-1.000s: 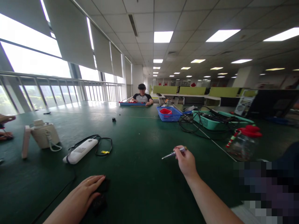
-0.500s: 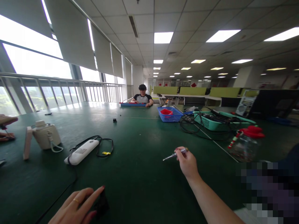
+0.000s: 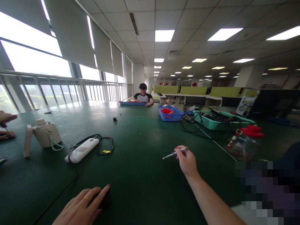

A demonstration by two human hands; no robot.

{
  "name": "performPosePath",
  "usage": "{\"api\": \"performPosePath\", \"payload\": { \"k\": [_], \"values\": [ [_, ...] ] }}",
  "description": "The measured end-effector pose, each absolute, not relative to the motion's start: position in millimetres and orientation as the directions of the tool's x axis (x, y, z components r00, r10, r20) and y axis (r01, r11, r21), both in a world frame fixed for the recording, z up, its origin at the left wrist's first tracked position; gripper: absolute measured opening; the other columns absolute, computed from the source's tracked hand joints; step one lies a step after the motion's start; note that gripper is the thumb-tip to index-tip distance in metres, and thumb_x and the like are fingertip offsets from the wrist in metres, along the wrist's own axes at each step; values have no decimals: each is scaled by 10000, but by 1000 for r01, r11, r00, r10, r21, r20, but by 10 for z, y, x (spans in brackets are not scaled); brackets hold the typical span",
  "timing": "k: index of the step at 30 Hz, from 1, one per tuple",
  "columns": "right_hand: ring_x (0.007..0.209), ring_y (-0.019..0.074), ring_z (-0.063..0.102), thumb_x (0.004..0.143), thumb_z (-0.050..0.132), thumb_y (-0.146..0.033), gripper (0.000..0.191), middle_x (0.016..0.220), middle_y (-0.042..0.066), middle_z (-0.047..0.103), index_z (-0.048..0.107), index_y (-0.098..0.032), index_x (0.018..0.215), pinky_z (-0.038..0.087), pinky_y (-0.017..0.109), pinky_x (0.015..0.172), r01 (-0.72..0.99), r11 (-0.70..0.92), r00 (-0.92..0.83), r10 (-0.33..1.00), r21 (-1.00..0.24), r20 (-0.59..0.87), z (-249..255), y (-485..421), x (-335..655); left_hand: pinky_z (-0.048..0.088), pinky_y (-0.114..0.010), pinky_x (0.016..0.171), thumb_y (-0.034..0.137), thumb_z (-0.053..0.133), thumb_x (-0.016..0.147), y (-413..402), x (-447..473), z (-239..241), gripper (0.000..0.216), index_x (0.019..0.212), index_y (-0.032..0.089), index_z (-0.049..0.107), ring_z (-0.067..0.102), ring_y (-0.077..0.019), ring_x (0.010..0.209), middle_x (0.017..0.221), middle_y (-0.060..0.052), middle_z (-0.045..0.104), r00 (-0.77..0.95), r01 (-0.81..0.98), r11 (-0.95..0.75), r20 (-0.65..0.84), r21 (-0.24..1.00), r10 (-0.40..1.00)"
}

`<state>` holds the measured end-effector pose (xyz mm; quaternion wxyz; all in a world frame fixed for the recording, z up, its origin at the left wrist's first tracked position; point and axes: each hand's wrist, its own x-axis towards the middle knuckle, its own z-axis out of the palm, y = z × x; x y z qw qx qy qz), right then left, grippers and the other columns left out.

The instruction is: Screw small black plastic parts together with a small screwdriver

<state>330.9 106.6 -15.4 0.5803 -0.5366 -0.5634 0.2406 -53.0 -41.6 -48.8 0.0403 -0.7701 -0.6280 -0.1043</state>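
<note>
My right hand is closed around the handle of a small screwdriver. Its thin metal shaft points left, above the green tabletop. At the lower left, my left hand grips a small black object between thumb and fingers, with the index finger stretched along its top. Most of that object is dark or covered by the fingers, so its kind cannot be made out. A white power strip with a black cord lies beyond my left hand.
A beige bottle stands at the left, beside another person's hands. Blue basket, green basket of cables and red-lidded jar occupy the right. Across the table sits a person behind a blue tray.
My left hand has shifted slightly to the right with the black object. My right hand and the screwdriver have barely moved.
</note>
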Motion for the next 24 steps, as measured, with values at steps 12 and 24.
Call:
{"api": "performPosePath", "payload": {
  "k": [12, 24],
  "values": [
    [571, 186, 531, 830, 562, -539, 355, 639, 19, 591, 632, -197, 767, 431, 302, 550, 316, 322, 226, 888, -893, 400, -147, 1072, 3313, 509, -417, 953, 297, 467, 897, -420, -401, -422, 475, 1367, 349, 512, 623, -254, 1106, 1270, -41, 648, 169, 981, -184, 176, 68, 970],
    [568, 186, 536, 816, 573, -574, 392, 632, 25, 599, 639, -193, 751, 439, 306, 554, 312, 338, 224, 882, -888, 415, -111, 1040, 3295, 530, -419, 933, 326, 532, 858, -374, -407, -398, 456, 1312, 349, 578, 643, -272, 1096, 1252, -38, 667, 168, 973, -196, 205, 123, 964]
  ]
}}
